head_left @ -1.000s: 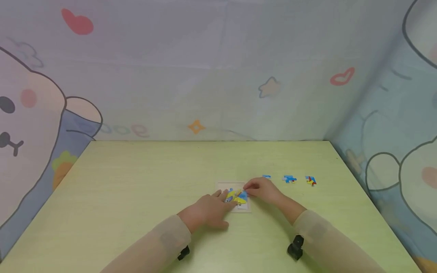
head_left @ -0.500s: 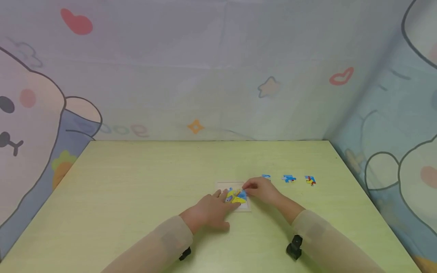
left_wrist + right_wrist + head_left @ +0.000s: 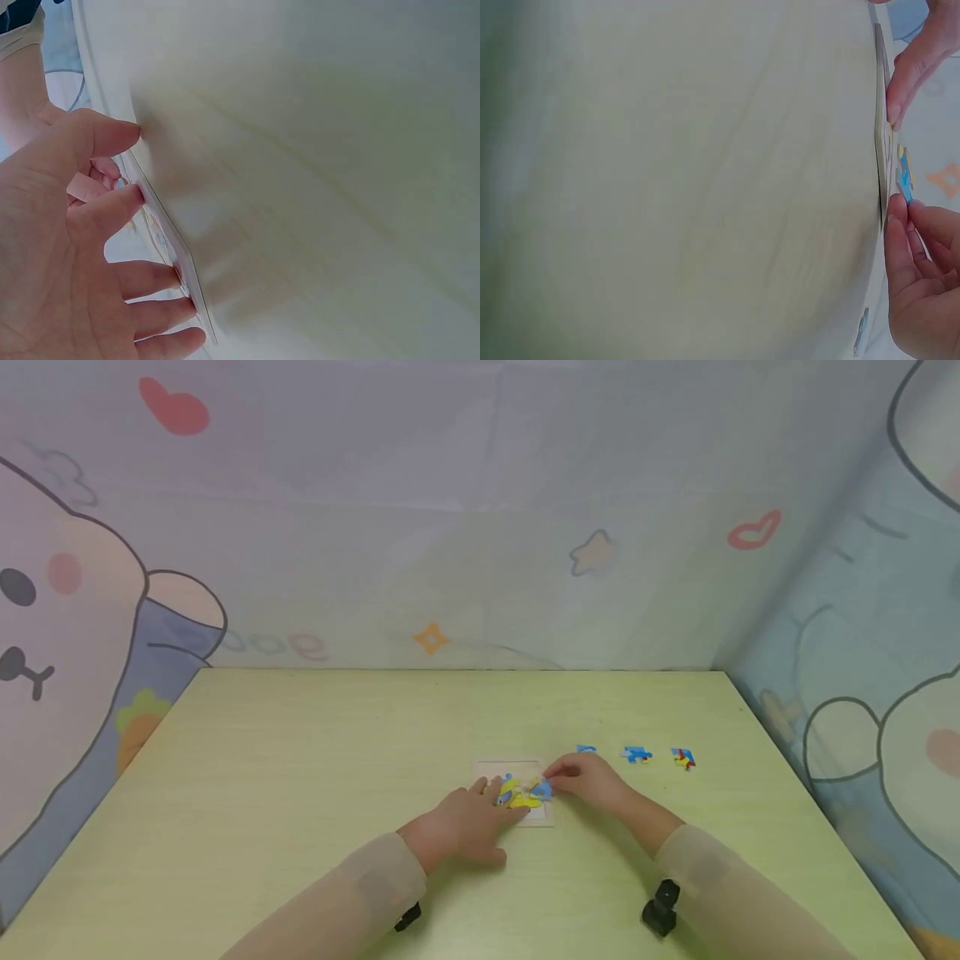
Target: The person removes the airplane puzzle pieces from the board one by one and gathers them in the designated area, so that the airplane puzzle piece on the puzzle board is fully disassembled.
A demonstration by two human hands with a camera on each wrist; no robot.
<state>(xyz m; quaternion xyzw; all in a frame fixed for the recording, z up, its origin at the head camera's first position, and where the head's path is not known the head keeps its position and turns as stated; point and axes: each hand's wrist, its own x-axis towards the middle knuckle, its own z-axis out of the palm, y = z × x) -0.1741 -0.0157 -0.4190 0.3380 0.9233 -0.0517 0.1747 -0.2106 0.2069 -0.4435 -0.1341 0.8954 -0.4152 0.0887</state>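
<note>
A small pale puzzle tray (image 3: 495,768) lies on the table with joined yellow and blue puzzle pieces (image 3: 523,803) inside. My left hand (image 3: 468,827) rests on its left side, fingers spread and fairly straight; the left wrist view shows those fingertips (image 3: 191,304) at the tray's edge. With thumb and index finger, my right hand (image 3: 592,779) pinches a blue puzzle piece (image 3: 905,178) at the tray's right side. In the right wrist view that piece stands tilted up above the tray (image 3: 880,97), with some yellow beside it. My left hand partly covers the pieces.
Behind the right hand lie three loose puzzle pieces: a partly hidden blue one (image 3: 586,748), a blue one (image 3: 637,754) and a red, yellow and blue one (image 3: 683,758). A printed cloth (image 3: 480,568) stands behind the table (image 3: 337,735).
My right hand has shifted slightly to the right with the blue puzzle piece, which now reaches toward the tray's right rim. The left hand stays almost where it was.
</note>
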